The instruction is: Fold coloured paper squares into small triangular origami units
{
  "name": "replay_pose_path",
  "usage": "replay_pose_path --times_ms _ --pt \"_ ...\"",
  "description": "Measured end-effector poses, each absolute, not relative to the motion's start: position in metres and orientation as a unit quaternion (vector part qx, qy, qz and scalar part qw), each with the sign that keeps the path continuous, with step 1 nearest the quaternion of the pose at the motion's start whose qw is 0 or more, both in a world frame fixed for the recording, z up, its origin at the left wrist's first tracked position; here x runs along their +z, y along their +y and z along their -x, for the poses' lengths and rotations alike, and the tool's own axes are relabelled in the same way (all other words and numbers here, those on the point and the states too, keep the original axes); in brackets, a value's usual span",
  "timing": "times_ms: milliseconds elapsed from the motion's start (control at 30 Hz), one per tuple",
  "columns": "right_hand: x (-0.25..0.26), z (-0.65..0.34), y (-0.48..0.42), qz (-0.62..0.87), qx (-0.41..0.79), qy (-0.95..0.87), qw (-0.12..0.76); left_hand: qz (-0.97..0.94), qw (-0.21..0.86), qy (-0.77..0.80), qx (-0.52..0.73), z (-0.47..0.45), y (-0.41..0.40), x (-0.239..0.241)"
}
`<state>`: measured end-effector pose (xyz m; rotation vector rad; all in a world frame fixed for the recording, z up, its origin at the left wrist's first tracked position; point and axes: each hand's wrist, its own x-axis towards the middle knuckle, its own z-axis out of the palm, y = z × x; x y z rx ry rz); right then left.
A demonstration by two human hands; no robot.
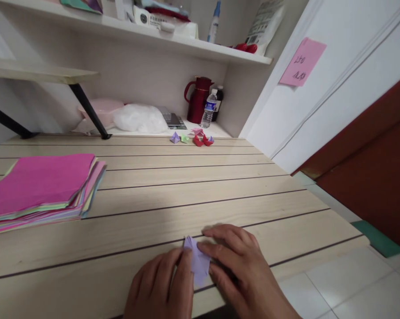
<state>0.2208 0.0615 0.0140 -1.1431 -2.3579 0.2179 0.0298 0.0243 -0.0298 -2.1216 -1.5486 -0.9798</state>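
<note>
A small folded piece of light purple paper [199, 264] lies on the wooden table near its front edge, with creases and layered flaps showing. My left hand [163, 281] covers its left side, fingers pressed together and the fingertips on the paper; its thumb is hidden. From the right, my right hand [240, 266] takes the paper's right edge between thumb and index finger, while the other fingers rest above on the tabletop.
A stack of coloured paper [43, 184] lies at the left. Small folded paper pieces, including a red one [198, 140], sit at the table's back edge. Behind them stand a dark red jug [198, 101] and a water bottle [209, 109]. A black-legged stand [90, 110] is at back left.
</note>
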Motion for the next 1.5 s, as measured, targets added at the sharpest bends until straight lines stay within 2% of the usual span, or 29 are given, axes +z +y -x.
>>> replay_pose_path --times_ms 200,367,633,867,1100,1500 --pt "0.019 -0.22 0.061 0.456 0.137 -0.839 0.264 0.797 0.18 -0.503 -0.283 -0.015 0.03 -0.025" --pt "0.025 -0.221 0.064 0.399 0.171 -0.849 0.301 0.839 0.22 -0.441 -0.231 0.0 0.034 -0.02" --pt "0.021 -0.221 0.063 0.336 0.117 -0.869 0.344 0.85 0.226 -0.419 -0.227 0.004 0.029 -0.017" --pt "0.026 -0.219 0.066 0.388 0.204 -0.845 0.306 0.825 0.19 -0.458 -0.272 -0.001 0.025 -0.013" --pt "0.03 -0.215 0.068 0.407 0.206 -0.848 0.269 0.809 0.199 -0.479 -0.278 -0.006 0.028 -0.01" --pt "0.023 -0.223 0.069 0.374 0.213 -0.852 0.299 0.844 0.233 -0.426 -0.229 0.004 0.029 -0.011"
